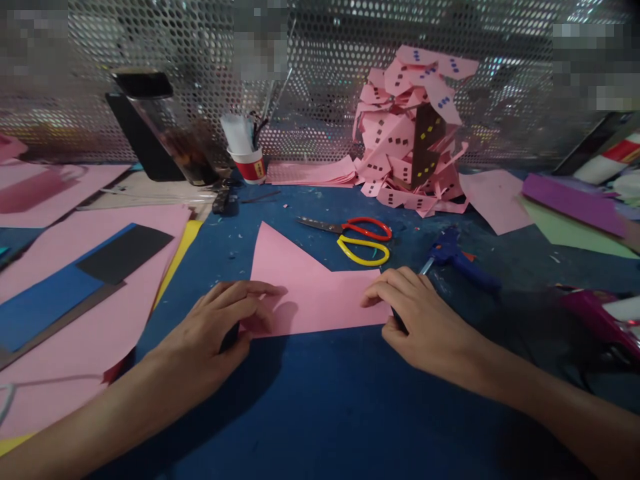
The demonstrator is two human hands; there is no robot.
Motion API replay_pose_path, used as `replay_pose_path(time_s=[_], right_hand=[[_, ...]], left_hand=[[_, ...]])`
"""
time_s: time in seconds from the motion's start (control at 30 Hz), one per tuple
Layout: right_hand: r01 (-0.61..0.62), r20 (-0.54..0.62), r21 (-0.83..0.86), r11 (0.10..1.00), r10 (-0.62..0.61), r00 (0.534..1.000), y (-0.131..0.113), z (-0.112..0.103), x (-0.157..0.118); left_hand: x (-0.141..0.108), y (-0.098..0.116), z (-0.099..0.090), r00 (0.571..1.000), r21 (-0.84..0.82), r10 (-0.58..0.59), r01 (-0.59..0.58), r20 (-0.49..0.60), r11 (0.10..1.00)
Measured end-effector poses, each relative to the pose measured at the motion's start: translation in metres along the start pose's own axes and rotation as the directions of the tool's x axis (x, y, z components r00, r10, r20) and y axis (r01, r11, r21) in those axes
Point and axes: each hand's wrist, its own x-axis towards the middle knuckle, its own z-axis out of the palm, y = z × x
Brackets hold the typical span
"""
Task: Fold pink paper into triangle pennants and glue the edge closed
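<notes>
A pink sheet of paper (315, 293) lies on the blue table in front of me, with a pointed peak at its upper left and a notch along its top edge. My left hand (225, 317) rests at its left end, fingertips over the paper and thumb apart. At the right end, the bent fingers of my right hand (415, 310) touch the sheet, its thumb spread off the lower corner. Neither hand is closed round anything. Just beyond the paper are scissors (364, 233) with one red and one yellow handle loop. A blue glue gun (453, 257) lies past my right hand.
Pink sheets (145, 300) with blue and black strips (60, 300) cover the left side. Behind stand a paper cup (250, 167), a dark-lidded bottle (185, 140) and a pile of dotted pink cutouts (400, 127). Coloured sheets (575, 207) and a magenta tool (595, 320) lie right.
</notes>
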Motion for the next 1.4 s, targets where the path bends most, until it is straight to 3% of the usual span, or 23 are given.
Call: replay_pose_path(time_s=[0.3, 0.47, 0.6, 0.7, 0.83, 1.0, 1.4], right_hand=[[0.014, 0.043, -0.006, 1.0, -0.014, 0.999, 0.003, -0.003, 0.0], [0.023, 0.045, 0.013, 1.0, -0.024, 0.999, 0.005, -0.003, 0.0], [0.021, 0.017, 0.031, 0.999, -0.022, 1.0, 0.004, -0.002, 0.0], [0.044, -0.064, 0.049, 0.998, -0.041, 0.997, -0.001, -0.001, 0.001], [0.191, -0.118, 0.08, 0.978, -0.181, 0.976, -0.01, 0.002, 0.001], [0.406, 0.034, -0.032, 0.913, -0.405, 0.914, -0.012, 0.007, 0.001], [0.479, 0.154, -0.251, 0.841, -0.454, 0.877, -0.017, 0.005, 0.005]], left_hand=[[-0.002, -0.022, -0.007, 0.99, -0.015, 0.107, -0.106, 0.094, 0.994], [-0.003, -0.022, -0.014, 0.977, -0.017, 0.117, -0.115, 0.176, 0.993], [-0.002, -0.017, -0.009, 0.986, 0.015, 0.132, -0.135, 0.102, 0.991], [-0.002, -0.01, 0.0, 0.994, 0.043, 0.11, -0.109, -0.017, 0.993], [-0.002, 0.007, 0.01, 0.975, 0.089, 0.159, -0.147, -0.157, 0.985], [-0.002, 0.017, 0.016, 0.948, 0.097, 0.314, -0.308, -0.058, 0.947], [0.006, 0.01, 0.022, 0.899, 0.353, 0.429, -0.432, 0.092, 0.83]])
